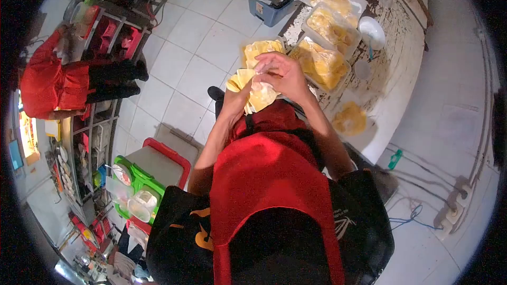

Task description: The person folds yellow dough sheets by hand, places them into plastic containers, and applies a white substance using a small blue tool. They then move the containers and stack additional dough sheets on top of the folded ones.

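My left hand (236,100) is closed round a fanned bunch of thin yellow sheets (242,80), in front of the red apron (269,166). My right hand (282,74) is bent over the right side of the bunch, fingers curled together near a pale, whitish piece (262,96); what its fingertips grip is too small to tell. Just beyond my hands stands a container of folded yellow sheets (263,48). To the right, plastic containers of similar yellow pieces (321,63) stand on a worn table (393,82).
A white bowl (372,32) and a yellow powdery patch (350,119) are on the table. An open blue-grey bin (270,8) stands on the tiled floor. At the left, a person in red (63,82) is by shelves. A green tray (138,179) holds tubs.
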Motion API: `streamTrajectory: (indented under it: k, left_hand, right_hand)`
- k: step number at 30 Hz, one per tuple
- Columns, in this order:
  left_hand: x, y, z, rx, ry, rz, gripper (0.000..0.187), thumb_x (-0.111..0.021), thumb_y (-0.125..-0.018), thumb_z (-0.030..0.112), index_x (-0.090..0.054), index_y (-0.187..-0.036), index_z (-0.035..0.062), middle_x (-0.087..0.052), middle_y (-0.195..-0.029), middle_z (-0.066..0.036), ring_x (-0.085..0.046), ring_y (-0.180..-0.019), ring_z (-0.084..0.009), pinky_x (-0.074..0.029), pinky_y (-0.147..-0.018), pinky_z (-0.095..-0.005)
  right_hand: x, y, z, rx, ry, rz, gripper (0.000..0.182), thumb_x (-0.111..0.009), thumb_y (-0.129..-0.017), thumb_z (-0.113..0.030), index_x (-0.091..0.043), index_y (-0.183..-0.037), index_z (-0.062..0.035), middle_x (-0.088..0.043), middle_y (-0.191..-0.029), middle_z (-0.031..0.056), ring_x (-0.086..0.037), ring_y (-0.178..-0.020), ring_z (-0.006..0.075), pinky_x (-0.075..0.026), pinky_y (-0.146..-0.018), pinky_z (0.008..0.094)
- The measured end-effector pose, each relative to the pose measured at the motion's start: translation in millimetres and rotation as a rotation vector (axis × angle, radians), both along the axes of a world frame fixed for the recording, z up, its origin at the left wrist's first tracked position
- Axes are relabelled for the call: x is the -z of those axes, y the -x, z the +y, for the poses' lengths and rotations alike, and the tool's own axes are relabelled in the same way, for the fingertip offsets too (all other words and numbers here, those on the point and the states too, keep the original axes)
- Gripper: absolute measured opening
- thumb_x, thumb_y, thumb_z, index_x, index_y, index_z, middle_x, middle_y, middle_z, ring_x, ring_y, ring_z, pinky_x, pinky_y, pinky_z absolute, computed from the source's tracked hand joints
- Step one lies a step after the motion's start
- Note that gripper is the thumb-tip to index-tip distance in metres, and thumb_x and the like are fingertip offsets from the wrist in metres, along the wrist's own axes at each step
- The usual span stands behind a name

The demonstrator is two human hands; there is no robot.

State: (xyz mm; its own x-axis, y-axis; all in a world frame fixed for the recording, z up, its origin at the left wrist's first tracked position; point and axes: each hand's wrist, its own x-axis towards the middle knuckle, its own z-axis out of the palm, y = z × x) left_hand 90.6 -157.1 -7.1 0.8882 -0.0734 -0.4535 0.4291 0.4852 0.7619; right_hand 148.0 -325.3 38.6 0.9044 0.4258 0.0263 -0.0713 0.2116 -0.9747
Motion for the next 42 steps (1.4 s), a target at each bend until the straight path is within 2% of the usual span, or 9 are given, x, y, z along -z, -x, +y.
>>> streamTrajectory:
  k: [8,10,14,18,23,25,27,39,42]
  left_hand:
    - [9.5,-1.9,6.6,0.062,-0.304,-0.28,0.029,-0.053,-0.102,0.014,-0.052,-0.129,0.0039,-0.068,-0.104,-0.006,-0.062,-0.086,-0.0119,-0.052,-0.08,-0.0281]
    - [12.4,-3.3,17.7,-0.047,0.028,-0.082,0.036,-0.05,-0.104,0.02,-0.044,-0.136,0.0067,-0.068,-0.106,-0.01,-0.064,-0.089,-0.0162,-0.055,-0.082,-0.034]
    - [28.9,-9.8,52.0,-0.215,0.433,0.043,0.051,-0.034,-0.106,0.041,-0.033,-0.147,0.0103,-0.044,-0.148,-0.015,-0.055,-0.121,-0.027,-0.05,-0.1,-0.0474]
    - [20.2,-13.3,56.7,-0.198,0.551,-0.024,0.053,-0.036,-0.106,0.04,-0.029,-0.149,0.0099,-0.038,-0.153,-0.017,-0.047,-0.132,-0.0329,-0.042,-0.108,-0.0512]
    - [8.3,-14.9,50.2,-0.122,0.61,-0.112,0.058,-0.036,-0.105,0.041,-0.023,-0.152,0.0095,-0.028,-0.157,-0.019,-0.038,-0.14,-0.0383,-0.037,-0.114,-0.0524]
    - [11.6,-14.7,46.6,-0.138,0.603,-0.15,0.058,-0.035,-0.105,0.04,-0.023,-0.152,0.0089,-0.03,-0.156,-0.019,-0.038,-0.14,-0.0374,-0.037,-0.114,-0.0509]
    - [6.7,-15.3,38.8,-0.111,0.497,-0.143,0.055,-0.033,-0.106,0.038,-0.024,-0.152,0.0083,-0.032,-0.154,-0.019,-0.04,-0.139,-0.0352,-0.039,-0.113,-0.0491]
    - [-9.5,-18.7,19.3,-0.095,0.322,-0.153,0.053,-0.025,-0.108,0.038,-0.029,-0.149,0.0044,-0.045,-0.144,-0.017,-0.051,-0.129,-0.0299,-0.044,-0.108,-0.0427]
    - [-4.2,-15.0,22.4,-0.121,0.367,-0.123,0.052,-0.04,-0.105,0.038,-0.038,-0.144,0.0035,-0.049,-0.14,-0.017,-0.055,-0.124,-0.0287,-0.049,-0.101,-0.0414]
  right_hand:
    - [31.6,-18.6,-21.3,-0.098,0.214,0.117,0.037,-0.074,-0.083,0.0,-0.061,-0.118,-0.0005,-0.072,-0.092,0.0064,-0.069,-0.086,0.0142,-0.056,-0.08,0.0275]
    - [25.2,-33.8,-31.6,-0.004,0.44,0.066,0.036,-0.073,-0.084,0.002,-0.061,-0.117,-0.0002,-0.072,-0.091,0.008,-0.07,-0.085,0.0143,-0.056,-0.078,0.027]
    - [37.4,-65.1,-50.3,0.084,0.831,-0.246,0.038,-0.07,-0.079,0.007,-0.061,-0.115,-0.0002,-0.073,-0.087,0.0108,-0.071,-0.08,0.0186,-0.055,-0.068,0.0289]
    - [103.8,-91.3,-43.4,-0.17,0.458,0.03,0.032,-0.068,-0.083,0.004,-0.063,-0.115,-0.0007,-0.074,-0.089,0.0147,-0.072,-0.081,0.0205,-0.054,-0.074,0.0298]
    - [86.4,-78.0,-20.4,0.049,0.947,-0.394,0.026,-0.071,-0.083,-0.002,-0.065,-0.109,0.0002,-0.073,-0.094,0.0124,-0.071,-0.089,0.0191,-0.054,-0.077,0.0319]
    - [93.6,-74.8,-10.2,0.119,0.865,-0.548,0.024,-0.071,-0.084,-0.004,-0.068,-0.108,-0.0022,-0.073,-0.099,0.0088,-0.07,-0.095,0.0208,-0.053,-0.08,0.0329]
    - [65.0,-53.4,4.7,0.155,0.487,-0.203,0.022,-0.075,-0.082,-0.007,-0.067,-0.102,-0.0007,-0.07,-0.108,0.0152,-0.067,-0.104,0.0255,-0.052,-0.09,0.0346]
    - [15.8,3.0,34.0,0.044,0.485,-0.374,0.037,-0.076,-0.074,0.001,-0.064,-0.108,-0.0042,-0.068,-0.105,0.012,-0.065,-0.096,0.0294,-0.05,-0.088,0.038]
    - [22.7,8.1,34.5,0.099,0.451,-0.362,0.038,-0.077,-0.075,0.001,-0.064,-0.11,-0.0045,-0.067,-0.1,0.0098,-0.066,-0.095,0.0244,-0.053,-0.085,0.0356]
